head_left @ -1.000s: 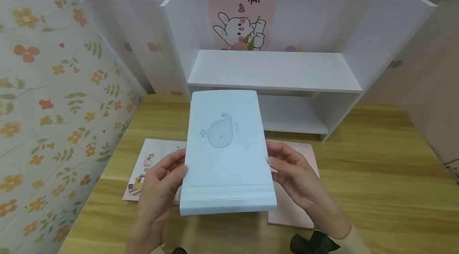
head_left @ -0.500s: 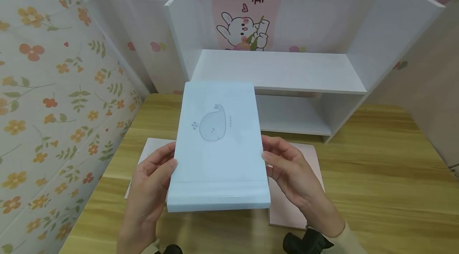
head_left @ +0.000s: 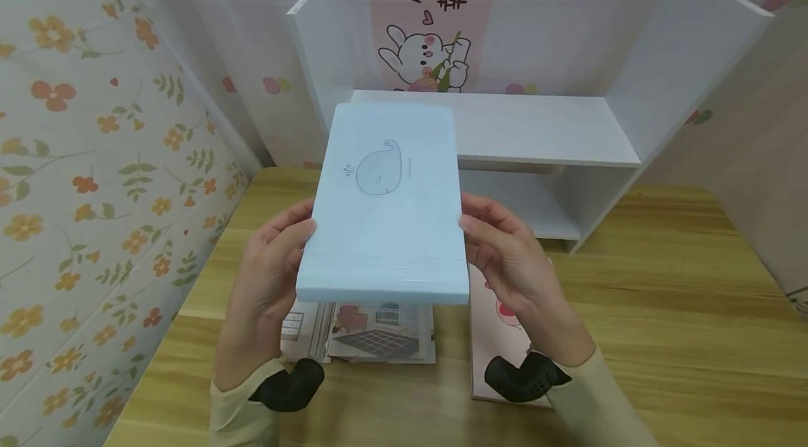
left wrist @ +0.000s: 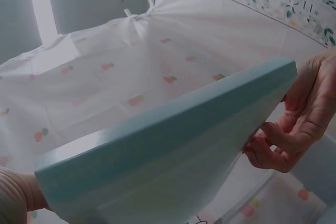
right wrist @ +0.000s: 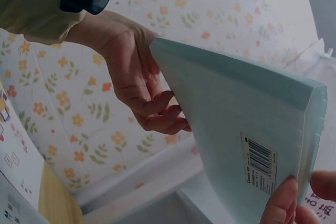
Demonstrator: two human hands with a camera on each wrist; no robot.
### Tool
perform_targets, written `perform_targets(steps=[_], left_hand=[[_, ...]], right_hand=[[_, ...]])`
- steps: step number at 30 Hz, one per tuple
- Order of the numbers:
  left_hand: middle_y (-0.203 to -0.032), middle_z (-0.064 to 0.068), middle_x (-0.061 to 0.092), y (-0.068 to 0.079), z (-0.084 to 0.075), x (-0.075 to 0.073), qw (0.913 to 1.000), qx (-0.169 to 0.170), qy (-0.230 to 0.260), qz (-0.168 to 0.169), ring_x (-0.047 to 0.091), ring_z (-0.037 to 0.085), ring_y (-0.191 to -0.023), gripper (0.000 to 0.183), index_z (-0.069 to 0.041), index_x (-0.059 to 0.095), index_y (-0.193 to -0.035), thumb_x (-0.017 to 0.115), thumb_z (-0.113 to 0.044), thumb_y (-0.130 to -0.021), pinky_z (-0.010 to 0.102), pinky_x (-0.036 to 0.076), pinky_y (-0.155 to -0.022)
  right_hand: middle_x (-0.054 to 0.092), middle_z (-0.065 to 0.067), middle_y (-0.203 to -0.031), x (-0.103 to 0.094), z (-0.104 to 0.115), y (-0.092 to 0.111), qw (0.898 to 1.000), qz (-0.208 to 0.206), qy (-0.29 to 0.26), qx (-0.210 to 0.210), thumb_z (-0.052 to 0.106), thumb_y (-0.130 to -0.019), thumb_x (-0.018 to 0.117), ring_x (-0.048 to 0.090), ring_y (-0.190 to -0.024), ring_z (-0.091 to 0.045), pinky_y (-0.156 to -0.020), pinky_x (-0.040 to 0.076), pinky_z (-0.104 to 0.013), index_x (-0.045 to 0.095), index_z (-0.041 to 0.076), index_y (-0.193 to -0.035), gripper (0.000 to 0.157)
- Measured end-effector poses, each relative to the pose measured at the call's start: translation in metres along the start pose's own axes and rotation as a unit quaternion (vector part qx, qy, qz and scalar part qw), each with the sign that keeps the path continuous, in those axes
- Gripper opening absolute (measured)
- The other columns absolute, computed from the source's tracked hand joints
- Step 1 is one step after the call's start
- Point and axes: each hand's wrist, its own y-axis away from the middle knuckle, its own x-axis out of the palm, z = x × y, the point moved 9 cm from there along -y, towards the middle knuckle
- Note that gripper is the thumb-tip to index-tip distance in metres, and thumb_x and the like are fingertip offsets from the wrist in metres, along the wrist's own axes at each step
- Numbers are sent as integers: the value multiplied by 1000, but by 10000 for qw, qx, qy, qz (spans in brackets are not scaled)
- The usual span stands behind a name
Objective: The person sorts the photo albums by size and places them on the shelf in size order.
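Observation:
A light blue plastic file folder (head_left: 385, 222) with a line-drawn whale on its cover is held up over the table, its near edge toward me. My left hand (head_left: 268, 275) pinches its left side, thumb on the edge and fingers curled beneath. On the opposite side my right hand (head_left: 520, 268) grips it the same way. The right wrist view shows the folder's underside with a barcode label (right wrist: 259, 163). Below the folder lies a printed book or booklet (head_left: 379, 342), partly hidden. A pink notebook (head_left: 495, 356) rests under my right forearm, partly covered.
A white shelf unit (head_left: 543, 128) with two upright side panels stands at the back of the wooden table (head_left: 682, 321). A flowered curtain (head_left: 101, 222) runs along the left side. Each wrist carries a black device (head_left: 290, 385).
Both hands have raised the folder, after a small shift left. It stands higher in the head view, in front of the shelf, and more of the printed book and pink notebook shows below.

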Motion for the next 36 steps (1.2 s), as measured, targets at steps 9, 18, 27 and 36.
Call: perform_targets(steps=[9, 18, 27, 36], left_hand=[[-113, 5, 57, -32, 8, 1, 9985, -547, -2, -90, 51, 18, -103, 41, 6, 41, -132, 46, -9, -94, 27, 46, -83], [-118, 7, 51, -51, 16, -6, 9973, -386, 551, -310, 48, 16, -102, 19, -9, 65, -103, 48, -12, -96, 24, 45, -82], [-138, 7, 36, -60, 20, -10, 9917, -81, 1266, -207, 40, 18, -117, 16, -11, 64, -103, 51, -19, -96, 29, 29, -101], [-150, 15, 18, -57, 17, 1, 9640, 583, 2449, 855, 44, 24, -121, 48, 10, 38, -135, 43, 8, -88, 24, 41, -97]], right_hand=[[59, -4, -107, -10, -5, -25, 9983, -516, 154, 202, -2, -93, 49, 60, -86, -16, -69, 50, -24, 62, 10, -110, 25], [48, -9, -130, -11, -9, -36, 9996, -228, 167, 73, -9, -91, 46, 53, -111, -18, -89, 47, -24, 35, -4, -141, 51], [27, -13, -149, 6, -12, -30, 9882, 1090, 778, -745, 1, -79, 72, 43, -125, -22, -90, 46, -25, 23, -1, -146, 84], [39, -13, -143, 1, -10, -40, 9867, 382, 1342, -832, -15, -82, 56, 53, -117, -19, -90, 47, -25, 29, 2, -145, 71]])
